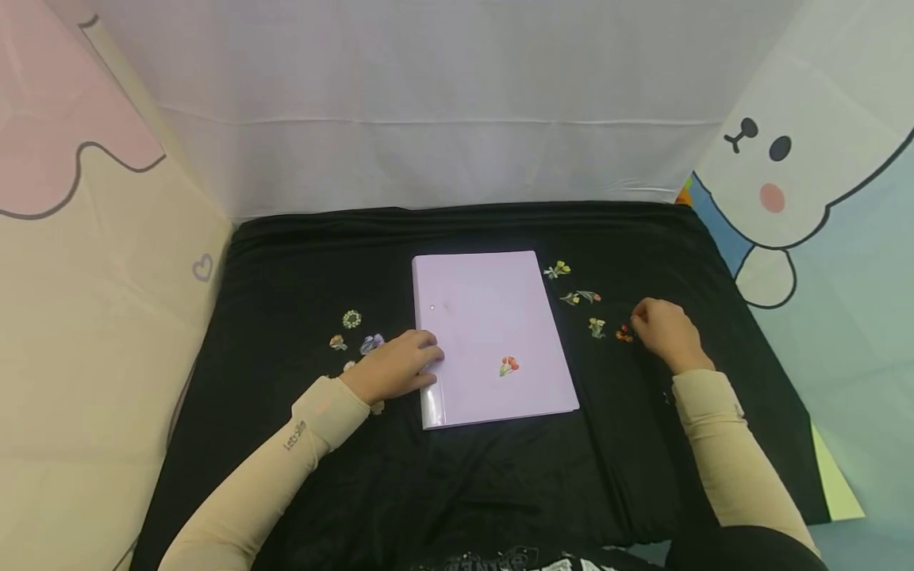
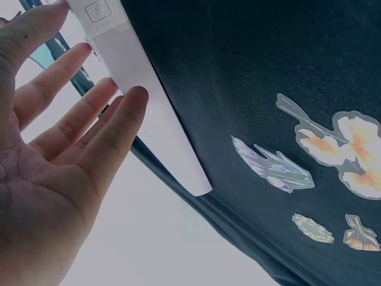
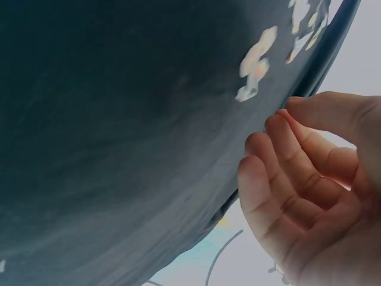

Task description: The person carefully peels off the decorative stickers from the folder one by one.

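Note:
A lilac binder [image 1: 493,317] lies closed on the black cloth, with a red tulip sticker [image 1: 508,365] on its lower front. My left hand [image 1: 396,366] rests over the binder's left edge. In the left wrist view its fingers are spread, lightly bent, with fingertips right at the binder's spine [image 2: 140,77]. My right hand [image 1: 670,336] hovers to the right of the binder, beside a red flower sticker [image 1: 624,333]. Its fingers curl loosely in the right wrist view, thumb tip close to the index finger, and nothing shows between them.
Right of the binder lie more flower stickers, among them a yellow one [image 1: 597,327] and a pair [image 1: 580,297]. On the left are a wreath sticker [image 1: 351,319], a purple flower sticker [image 1: 372,343] and others, partly hidden by my left arm. Light curtains surround the black cloth [image 1: 500,484].

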### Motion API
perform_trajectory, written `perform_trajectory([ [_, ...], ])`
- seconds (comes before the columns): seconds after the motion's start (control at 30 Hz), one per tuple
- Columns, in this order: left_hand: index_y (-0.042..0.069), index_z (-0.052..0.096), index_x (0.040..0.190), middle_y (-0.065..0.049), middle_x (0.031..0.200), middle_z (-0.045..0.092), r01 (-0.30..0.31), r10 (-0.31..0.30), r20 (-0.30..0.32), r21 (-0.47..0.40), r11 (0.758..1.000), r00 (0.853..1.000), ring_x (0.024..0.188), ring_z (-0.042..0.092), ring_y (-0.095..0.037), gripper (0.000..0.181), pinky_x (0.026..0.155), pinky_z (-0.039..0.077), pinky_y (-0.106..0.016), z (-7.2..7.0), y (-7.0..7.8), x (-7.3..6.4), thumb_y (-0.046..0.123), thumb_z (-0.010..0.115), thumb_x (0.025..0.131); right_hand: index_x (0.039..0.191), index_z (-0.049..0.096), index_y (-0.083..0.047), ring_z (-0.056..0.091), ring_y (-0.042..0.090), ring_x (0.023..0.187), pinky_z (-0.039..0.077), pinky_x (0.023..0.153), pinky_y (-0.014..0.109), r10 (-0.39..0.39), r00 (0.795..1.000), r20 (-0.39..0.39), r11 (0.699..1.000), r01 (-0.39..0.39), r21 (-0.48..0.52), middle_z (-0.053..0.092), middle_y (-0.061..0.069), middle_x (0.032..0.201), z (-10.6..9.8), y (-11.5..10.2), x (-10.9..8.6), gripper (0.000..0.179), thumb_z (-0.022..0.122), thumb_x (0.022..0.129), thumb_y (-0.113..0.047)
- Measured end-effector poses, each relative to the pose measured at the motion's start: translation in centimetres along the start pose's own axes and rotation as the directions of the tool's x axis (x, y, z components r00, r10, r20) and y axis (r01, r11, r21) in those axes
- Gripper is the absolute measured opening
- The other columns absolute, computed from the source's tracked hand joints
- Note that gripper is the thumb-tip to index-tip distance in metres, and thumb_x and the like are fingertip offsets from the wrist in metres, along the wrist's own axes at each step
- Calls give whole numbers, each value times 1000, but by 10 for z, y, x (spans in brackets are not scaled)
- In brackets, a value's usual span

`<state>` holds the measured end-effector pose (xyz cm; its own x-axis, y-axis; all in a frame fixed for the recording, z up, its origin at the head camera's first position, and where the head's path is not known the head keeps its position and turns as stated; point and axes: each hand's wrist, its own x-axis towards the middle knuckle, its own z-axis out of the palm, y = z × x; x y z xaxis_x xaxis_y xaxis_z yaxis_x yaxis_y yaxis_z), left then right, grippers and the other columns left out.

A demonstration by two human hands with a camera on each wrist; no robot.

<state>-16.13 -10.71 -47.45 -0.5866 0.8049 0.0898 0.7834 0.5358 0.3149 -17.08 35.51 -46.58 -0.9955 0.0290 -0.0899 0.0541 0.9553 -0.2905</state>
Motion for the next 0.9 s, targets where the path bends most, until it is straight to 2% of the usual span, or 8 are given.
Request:
perform_trajectory([
  [0.17,2,70,113,-16,117,64,-2,2,-3,2,1000,1000,106,61,-28,30,93,51,-37,0,0,0,14,78,87,105,65,5,61,30,71,51,60,50,-55,998,-3,998,55,-9,64,20,92,5,-17,-1,20,59,98,-12],
  [0.33,2,71,113,-16,117,64,0,0,-6,-5,1000,1000,106,61,-28,29,93,51,-37,1,0,0,14,78,87,104,67,2,60,27,74,52,64,48,-154,988,15,988,154,-5,64,14,90,19,-49,-5,18,64,95,-13],
  [0.5,3,70,114,-15,117,64,14,-14,6,0,1000,1000,106,60,-28,30,94,51,-37,3,-1,1,15,78,88,100,70,0,60,23,72,53,66,43,-294,955,18,956,294,8,64,10,86,39,-88,-8,13,67,93,-11],
  [0.6,4,70,114,-15,118,64,20,-20,14,8,1000,1000,107,60,-28,30,94,50,-37,3,-2,1,16,78,88,98,70,-1,60,22,74,54,68,40,-352,936,22,936,352,9,64,8,86,49,-108,-11,11,67,92,-10],
  [0.77,4,70,114,-15,118,64,20,-20,12,9,1000,1000,107,60,-28,29,94,50,-38,3,-2,1,16,78,88,96,71,-5,61,20,77,55,71,38,-396,916,60,918,396,11,65,5,86,60,-133,-15,10,68,91,-12],
  [0.9,4,70,114,-15,118,64,18,-18,10,13,1000,1000,107,60,-28,30,94,50,-38,3,-2,0,17,78,88,94,71,-7,61,19,77,55,71,37,-425,901,85,905,426,13,65,3,84,64,-144,-18,8,70,90,-13],
])
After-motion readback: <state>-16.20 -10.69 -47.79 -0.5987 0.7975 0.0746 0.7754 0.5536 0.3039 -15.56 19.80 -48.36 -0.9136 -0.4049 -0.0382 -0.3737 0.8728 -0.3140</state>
